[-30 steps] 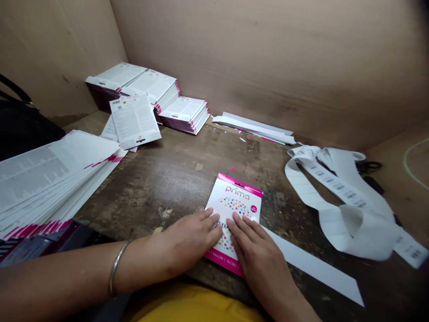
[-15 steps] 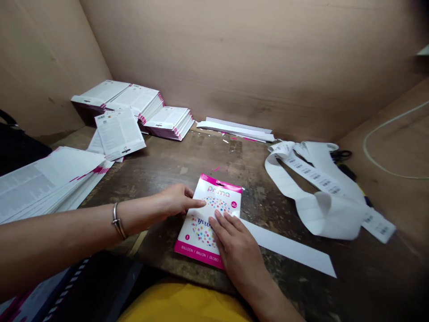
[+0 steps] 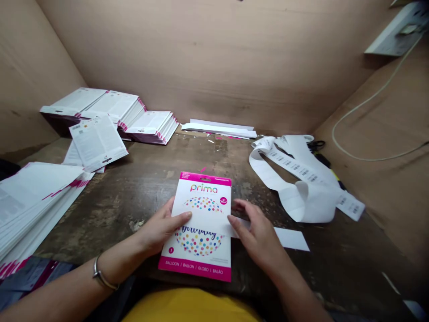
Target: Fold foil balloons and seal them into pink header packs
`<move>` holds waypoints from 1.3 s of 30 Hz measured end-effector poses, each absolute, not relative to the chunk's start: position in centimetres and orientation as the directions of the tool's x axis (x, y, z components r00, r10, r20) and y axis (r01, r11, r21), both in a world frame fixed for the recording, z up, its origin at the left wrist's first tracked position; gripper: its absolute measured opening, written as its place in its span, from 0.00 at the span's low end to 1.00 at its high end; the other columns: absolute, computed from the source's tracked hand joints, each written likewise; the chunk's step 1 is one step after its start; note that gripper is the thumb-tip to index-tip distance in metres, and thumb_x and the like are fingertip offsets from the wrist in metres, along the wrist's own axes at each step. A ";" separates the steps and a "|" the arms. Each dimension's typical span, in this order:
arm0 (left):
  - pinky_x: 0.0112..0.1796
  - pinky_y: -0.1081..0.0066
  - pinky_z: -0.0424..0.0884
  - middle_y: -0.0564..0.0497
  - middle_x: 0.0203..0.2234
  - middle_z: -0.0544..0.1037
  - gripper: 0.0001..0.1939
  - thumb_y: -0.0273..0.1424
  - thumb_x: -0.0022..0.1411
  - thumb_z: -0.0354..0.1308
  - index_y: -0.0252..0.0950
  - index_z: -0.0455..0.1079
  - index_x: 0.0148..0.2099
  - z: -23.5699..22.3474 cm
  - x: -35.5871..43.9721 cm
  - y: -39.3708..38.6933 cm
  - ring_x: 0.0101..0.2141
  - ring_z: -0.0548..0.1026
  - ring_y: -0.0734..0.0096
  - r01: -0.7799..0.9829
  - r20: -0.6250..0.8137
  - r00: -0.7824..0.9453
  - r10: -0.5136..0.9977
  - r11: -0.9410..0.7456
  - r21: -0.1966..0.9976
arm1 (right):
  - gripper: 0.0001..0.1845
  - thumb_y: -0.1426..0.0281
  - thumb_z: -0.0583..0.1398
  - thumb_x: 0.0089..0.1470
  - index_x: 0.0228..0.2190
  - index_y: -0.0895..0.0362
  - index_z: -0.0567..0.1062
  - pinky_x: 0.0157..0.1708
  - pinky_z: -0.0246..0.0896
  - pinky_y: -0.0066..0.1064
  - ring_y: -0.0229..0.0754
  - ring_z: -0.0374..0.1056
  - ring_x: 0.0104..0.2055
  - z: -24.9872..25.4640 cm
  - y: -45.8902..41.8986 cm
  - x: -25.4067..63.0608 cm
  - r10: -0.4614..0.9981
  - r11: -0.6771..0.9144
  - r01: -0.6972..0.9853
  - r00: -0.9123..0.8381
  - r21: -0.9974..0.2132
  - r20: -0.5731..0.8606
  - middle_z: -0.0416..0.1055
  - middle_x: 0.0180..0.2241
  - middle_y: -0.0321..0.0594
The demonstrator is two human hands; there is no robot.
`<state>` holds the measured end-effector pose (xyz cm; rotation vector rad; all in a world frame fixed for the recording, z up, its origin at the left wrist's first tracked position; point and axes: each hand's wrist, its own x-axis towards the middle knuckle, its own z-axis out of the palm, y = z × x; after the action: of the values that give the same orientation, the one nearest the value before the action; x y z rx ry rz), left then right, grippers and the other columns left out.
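Left hand [image 3: 160,227]: half-curled, thumb laid on the strip [image 3: 204,220] where it crosses the card [image 3: 201,190], fingers just off the card's left edge. Right hand [image 3: 257,235]: fingers bent, thumb at the strip near the card's right edge. Neither hand is closed; I cannot tell if either thumb is actually pinching or only pressing.

Card lies flat on the worn table [image 3: 134,203], near me, mid-table. Strip runs across its middle, hides part of the lettering, and sticks out to the right.

Risks: card isn't fixed, so uneven thumb pressure could skew the strip. Its free right end could catch on the rough wood and twist. Label roll [image 3: 301,179], loose at right, could snag my right wrist if it swings wide. Pile [image 3: 36,203] at left overhangs the table edge; a left-forearm brush could slide it. Stacks [image 3: 110,105] sit far left, out of reach of trouble.
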<state>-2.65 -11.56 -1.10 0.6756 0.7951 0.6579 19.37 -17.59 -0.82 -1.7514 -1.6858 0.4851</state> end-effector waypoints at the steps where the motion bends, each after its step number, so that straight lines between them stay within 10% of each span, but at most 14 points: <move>1: 0.40 0.56 0.74 0.38 0.48 0.74 0.28 0.30 0.56 0.62 0.39 0.55 0.56 -1.1 -2.8 -11.7 0.41 0.77 0.51 -0.279 -0.408 0.554 0.725 0.624 0.730 | 0.16 0.59 0.56 0.56 0.36 0.59 0.73 0.35 0.65 0.35 0.45 0.68 0.36 -0.3 -17.5 19.9 0.996 -0.010 0.670 0.072 -0.743 0.052 0.73 0.34 0.43; 6: 0.40 0.55 0.75 0.39 0.49 0.73 0.31 0.29 0.55 0.63 0.41 0.53 0.57 -1.0 -3.0 -12.3 0.42 0.77 0.49 -0.317 -0.396 0.576 0.715 0.642 0.698 | 0.16 0.61 0.54 0.58 0.23 0.57 0.66 0.22 0.55 0.24 0.35 0.60 0.24 1.0 -17.1 20.8 0.995 -0.045 0.496 -0.055 -0.867 -0.083 0.65 0.22 0.32; 14: 0.39 0.55 0.76 0.38 0.45 0.76 0.38 0.31 0.52 0.66 0.41 0.49 0.59 -0.7 -2.9 -13.1 0.38 0.78 0.50 -0.367 -0.433 0.442 0.786 0.599 0.712 | 0.10 0.67 0.57 0.56 0.35 0.58 0.75 0.53 0.52 0.51 0.54 0.58 0.53 -0.2 -16.7 20.7 0.865 0.086 0.891 0.155 -0.446 0.477 0.68 0.44 0.49; 17: 0.38 0.54 0.76 0.39 0.45 0.76 0.38 0.30 0.51 0.66 0.40 0.49 0.59 -0.7 -2.6 -13.5 0.39 0.78 0.50 -0.398 -0.442 0.405 0.800 0.590 0.703 | 0.12 0.73 0.57 0.55 0.41 0.59 0.75 0.49 0.60 0.45 0.50 0.64 0.47 0.8 -18.5 18.5 0.703 0.153 0.953 0.081 -0.263 0.706 0.68 0.42 0.50; 21: 0.39 0.56 0.76 0.41 0.45 0.76 0.36 0.31 0.51 0.66 0.40 0.52 0.57 -0.7 -1.9 -14.3 0.40 0.77 0.52 -0.438 -0.407 0.303 0.862 0.505 0.744 | 0.17 0.75 0.57 0.55 0.47 0.62 0.73 0.46 0.66 0.42 0.49 0.68 0.45 0.7 -20.9 14.8 0.773 0.412 0.903 -0.276 -0.122 0.570 0.73 0.42 0.49; 25: 0.40 0.60 0.76 0.44 0.47 0.75 0.32 0.32 0.52 0.65 0.41 0.54 0.56 -0.6 -1.6 -15.3 0.41 0.77 0.55 -0.428 -0.351 0.237 0.906 0.422 0.799 | 0.23 0.73 0.54 0.57 0.53 0.73 0.66 0.51 0.64 0.49 0.60 0.57 0.58 -1.4 -21.2 13.4 0.852 0.340 0.940 -0.309 0.001 0.424 0.62 0.55 0.61; 35: 0.42 0.59 0.75 0.43 0.50 0.72 0.35 0.33 0.55 0.64 0.43 0.49 0.59 -0.4 -2.6 -14.7 0.44 0.76 0.56 -0.415 -0.307 0.240 0.921 0.383 0.825 | 0.18 0.74 0.58 0.54 0.48 0.56 0.69 0.51 0.61 0.50 0.55 0.59 0.55 2.1 -21.0 14.8 0.696 0.221 0.942 0.030 -0.254 0.717 0.64 0.51 0.51; 39: 0.43 0.58 0.74 0.44 0.50 0.73 0.37 0.34 0.54 0.64 0.45 0.48 0.61 0.0 -2.5 -15.0 0.44 0.76 0.56 -0.393 -0.297 0.297 0.907 0.400 0.828 | 0.22 0.71 0.56 0.57 0.53 0.57 0.64 0.57 0.51 0.54 0.55 0.50 0.61 2.4 -19.4 16.1 0.784 0.237 0.932 -0.017 -0.274 0.620 0.62 0.55 0.49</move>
<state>-2.55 -14.97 -0.03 0.7134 0.8703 0.9689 16.10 -19.42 2.39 -1.5770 -1.8286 -0.2745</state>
